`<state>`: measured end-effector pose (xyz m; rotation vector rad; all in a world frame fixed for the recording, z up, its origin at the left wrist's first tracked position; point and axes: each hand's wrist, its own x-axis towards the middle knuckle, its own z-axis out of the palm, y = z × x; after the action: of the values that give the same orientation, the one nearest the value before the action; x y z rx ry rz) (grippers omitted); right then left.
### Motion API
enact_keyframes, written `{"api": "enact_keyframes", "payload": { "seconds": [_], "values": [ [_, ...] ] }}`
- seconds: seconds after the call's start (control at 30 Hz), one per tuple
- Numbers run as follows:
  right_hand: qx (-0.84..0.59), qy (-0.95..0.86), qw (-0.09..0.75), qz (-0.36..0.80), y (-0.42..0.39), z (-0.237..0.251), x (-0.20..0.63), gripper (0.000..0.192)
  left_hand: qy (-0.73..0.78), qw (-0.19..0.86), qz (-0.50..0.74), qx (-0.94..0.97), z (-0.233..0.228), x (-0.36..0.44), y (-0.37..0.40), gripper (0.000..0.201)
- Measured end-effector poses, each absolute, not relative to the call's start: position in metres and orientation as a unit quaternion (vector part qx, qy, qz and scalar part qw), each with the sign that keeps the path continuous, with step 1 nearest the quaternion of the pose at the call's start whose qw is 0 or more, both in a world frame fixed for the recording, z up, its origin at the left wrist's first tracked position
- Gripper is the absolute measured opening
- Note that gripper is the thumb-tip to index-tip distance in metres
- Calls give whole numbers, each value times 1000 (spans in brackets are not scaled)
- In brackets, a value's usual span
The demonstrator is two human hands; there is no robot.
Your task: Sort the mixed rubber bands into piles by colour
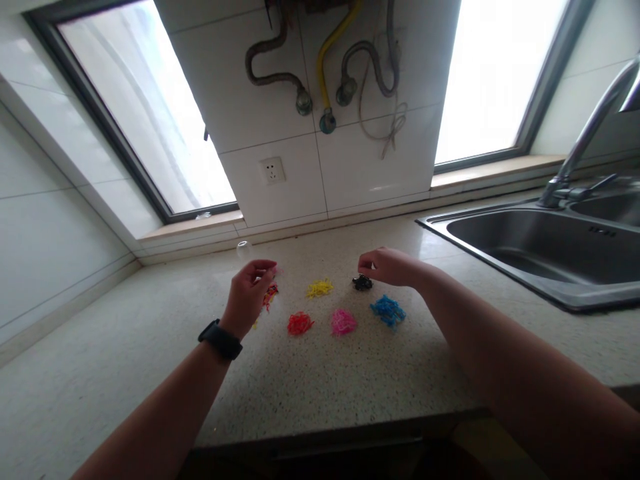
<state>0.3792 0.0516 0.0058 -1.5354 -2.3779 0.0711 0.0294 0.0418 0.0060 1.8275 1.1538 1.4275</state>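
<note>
At the far left, a dark-framed window (145,100) stands in the white tiled wall, above a pale speckled stone countertop (100,373). A black wristwatch (221,339) sits on the left wrist. Near the wall stands a small clear see-through cup (243,249), just beyond the left hand (247,293). That hand is curled, thumb and fingertips drawn together; a faint pinkish blur shows at their tips — too small to tell whether they grasp it. Beside and partly behind the hand lies a mixed heap of thin red, orange and dark strands (270,297). A white square wall socket (273,170) is higher up on the tiles.

Next along the counter comes a loose heap of thin red strands (300,323), then, farther back, a yellow stringy heap (320,288), and nearer the front edge a bright pink tangled heap (343,321). A small black, shiny heap (363,283) follows, level with the yellow one. The right hand (377,265) is right at it, fingers bent downward and close together — whether they grip any of it, I cannot tell. Just in front lies a blue tangled heap (389,311).

Farthest right are a stainless-steel sink (500,260) and a curved chrome tap (590,137).
</note>
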Motion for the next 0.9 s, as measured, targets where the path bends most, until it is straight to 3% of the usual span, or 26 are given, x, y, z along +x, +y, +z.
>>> {"api": "enact_keyframes", "payload": {
  "seconds": [0.6, 0.9],
  "values": [
    [-476, -854, 208, -1, 39, 12, 356, 19, 358, 320, 515, 710, 8, 62, 11, 16],
    [-369, -868, 303, 137, 7, 20, 304, 21, 338, 352, 490, 722, 12, 73, -4, 14]
  ]
}}
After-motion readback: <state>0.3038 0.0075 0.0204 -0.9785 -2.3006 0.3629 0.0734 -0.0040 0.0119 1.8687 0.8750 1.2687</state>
